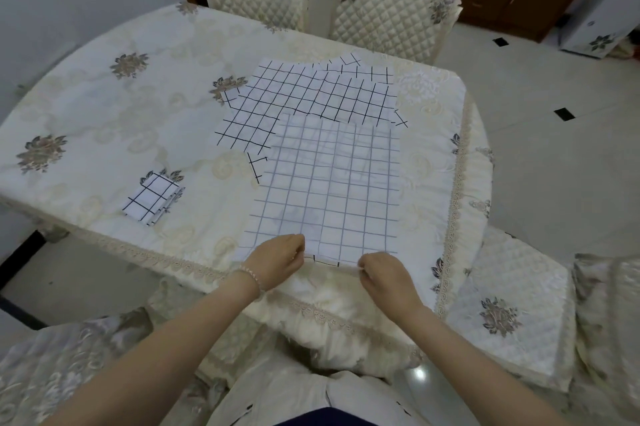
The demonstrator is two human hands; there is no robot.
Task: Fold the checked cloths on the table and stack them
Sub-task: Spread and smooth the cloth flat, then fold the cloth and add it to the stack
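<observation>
Pinching the near hem of the top checked cloth (pixel 329 190), left hand (pixel 277 257) and right hand (pixel 384 275) sit side by side, lower centre of frame. Cloth runs away from both grips toward upper centre, overlapping the unfolded cloths (pixel 311 93). Folded stack (pixel 152 198) lies centre-left, nearer the left hand; probably several cloths.

— What colours are the cloths?
— The near cloth (pixel 329 190) is white with faint grey-blue checks. The pile (pixel 311 93) behind and the folded stack (pixel 152 198) are white with black checks.
— And the tablecloth (pixel 114 120)?
— Cream, with grey-brown flower motifs and a lace-patterned edge.
</observation>
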